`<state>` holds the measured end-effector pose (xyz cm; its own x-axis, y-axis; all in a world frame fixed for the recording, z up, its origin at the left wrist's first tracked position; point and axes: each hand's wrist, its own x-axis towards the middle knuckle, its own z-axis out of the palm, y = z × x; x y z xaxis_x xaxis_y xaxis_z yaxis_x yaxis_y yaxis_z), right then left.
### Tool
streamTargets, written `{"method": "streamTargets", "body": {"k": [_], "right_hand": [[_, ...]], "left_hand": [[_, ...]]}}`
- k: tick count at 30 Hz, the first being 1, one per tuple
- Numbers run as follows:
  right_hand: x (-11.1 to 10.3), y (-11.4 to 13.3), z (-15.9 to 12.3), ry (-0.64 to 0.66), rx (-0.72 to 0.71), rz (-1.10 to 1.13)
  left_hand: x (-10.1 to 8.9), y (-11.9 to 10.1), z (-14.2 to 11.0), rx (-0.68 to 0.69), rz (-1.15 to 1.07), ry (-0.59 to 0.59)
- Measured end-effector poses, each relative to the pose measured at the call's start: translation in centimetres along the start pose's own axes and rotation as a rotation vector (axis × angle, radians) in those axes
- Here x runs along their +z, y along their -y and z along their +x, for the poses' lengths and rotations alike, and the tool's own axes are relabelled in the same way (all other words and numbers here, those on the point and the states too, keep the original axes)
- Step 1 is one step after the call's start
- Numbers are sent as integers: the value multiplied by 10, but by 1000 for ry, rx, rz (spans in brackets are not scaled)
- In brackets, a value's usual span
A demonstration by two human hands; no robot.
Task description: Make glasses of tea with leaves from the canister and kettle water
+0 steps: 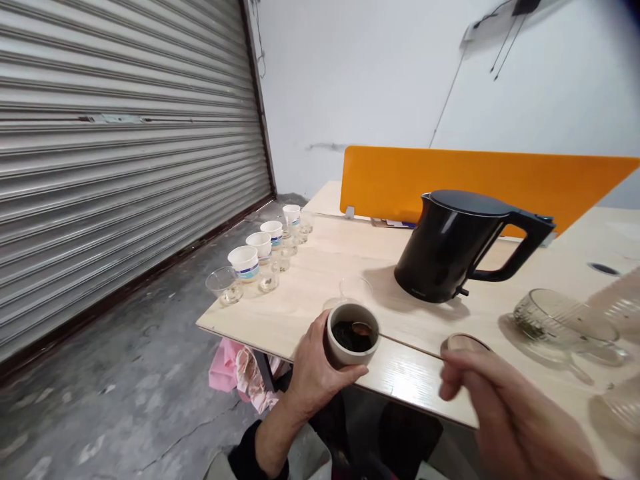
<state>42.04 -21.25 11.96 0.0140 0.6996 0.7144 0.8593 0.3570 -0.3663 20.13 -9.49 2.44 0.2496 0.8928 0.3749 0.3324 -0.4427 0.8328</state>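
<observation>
Across the upper left of the frame runs a grey steel roller shutter [115, 140], with a concrete floor [115, 380] below it and a pink cloth [225, 367] under the table edge at lower centre. A pale wooden table [320, 267] fills the centre and right, backed by an orange divider panel [400, 180]. A black electric kettle [440, 253] stands right of centre on the table, and a ribbed glass pitcher [560, 327] lies tilted at the right edge. Toward the table's far left, white paper cups [243, 263] stand in a line beside a row of small glass cups [225, 285]. At the moment you are holding a cup up at the table's near edge: your left hand [320, 373] wraps around a stoneware cup [353, 337], gripping it from the side, with dark contents that are hard to make out inside. Your right hand [505, 407] is blurred at lower right, its fingers loosely curled, and it holds nothing visible. It sits just beside a small round disc [464, 343] on the table, though you cannot tell whether they touch.
</observation>
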Motion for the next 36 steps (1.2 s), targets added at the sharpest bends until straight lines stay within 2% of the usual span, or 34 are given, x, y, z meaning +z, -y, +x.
{"method": "streamTargets", "body": {"k": [4, 6, 9, 14, 17, 22, 26, 32, 36], "right_hand": [[35, 12, 19, 126, -165, 149], [46, 8, 20, 158, -190, 192], [52, 4, 21, 193, -178, 221], [45, 10, 26, 229, -52, 247], [43, 7, 27, 197, 88, 266], [40, -8, 27, 67, 424, 449], [37, -11, 30, -53, 585, 596], [39, -18, 30, -108, 683, 691], [43, -19, 29, -63, 607, 589]], "left_hand": [[0, 0, 0, -9, 10, -2], [1, 1, 1, -14, 5, -3], [1, 2, 1, -6, -7, -4], [2, 5, 1, 13, 10, -10], [2, 5, 1, 5, 18, -9], [2, 4, 1, 14, 22, -6], [1, 3, 2, 7, -3, 7], [1, 2, 1, 5, -2, 4], [1, 2, 1, 16, 4, 1]]}}
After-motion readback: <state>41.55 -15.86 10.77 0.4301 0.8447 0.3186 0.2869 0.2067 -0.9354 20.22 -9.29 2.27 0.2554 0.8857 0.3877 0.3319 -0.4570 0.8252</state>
